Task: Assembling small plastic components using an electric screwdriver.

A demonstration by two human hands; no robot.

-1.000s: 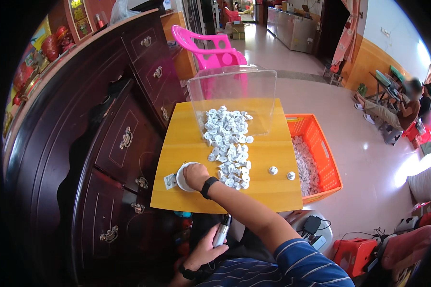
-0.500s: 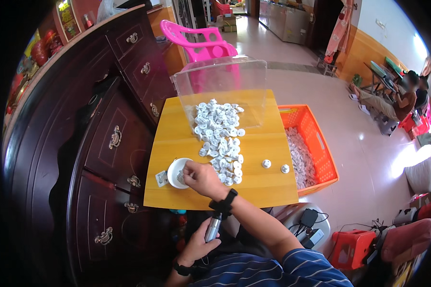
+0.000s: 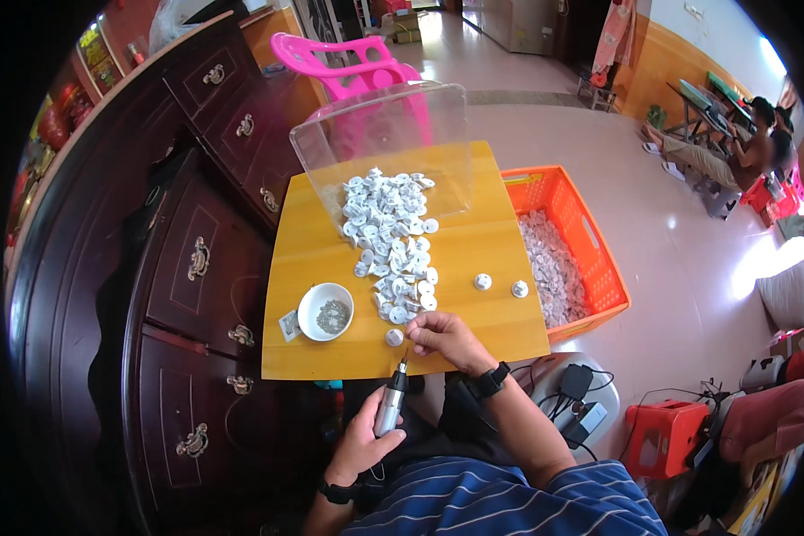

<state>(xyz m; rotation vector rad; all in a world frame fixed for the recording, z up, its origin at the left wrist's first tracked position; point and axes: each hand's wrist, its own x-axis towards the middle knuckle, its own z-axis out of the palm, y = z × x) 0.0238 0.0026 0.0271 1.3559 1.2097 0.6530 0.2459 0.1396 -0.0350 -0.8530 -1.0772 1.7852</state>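
Polished tile floor ran out beyond the small yellow desk [image 3: 330,268] where you sat, dark wooden drawers [image 3: 196,259] close on its left side. Half a second before, your right hand [image 3: 442,338] had been over by the white bowl [image 3: 325,312] of small screws; by this moment it had come back to the near desk edge, its grip narrow, fingertips pinched at something too small to make out. A single white round part [image 3: 394,337] lay just left of those fingertips, apart from the heap of white parts [image 3: 389,237] that stretched away beyond your hand toward the clear plastic bin [image 3: 380,143]. That suggested you had fetched a screw and were set to fit it. Your left hand [image 3: 366,442] was wrapped firmly around the electric screwdriver [image 3: 389,406], below the desk edge, its tip pointing up toward the single part. Two more parts [image 3: 498,285] sat loose farther right. Open desk lay to the right of your right hand; beyond that edge stood the orange crate [image 3: 598,268], part-filled.
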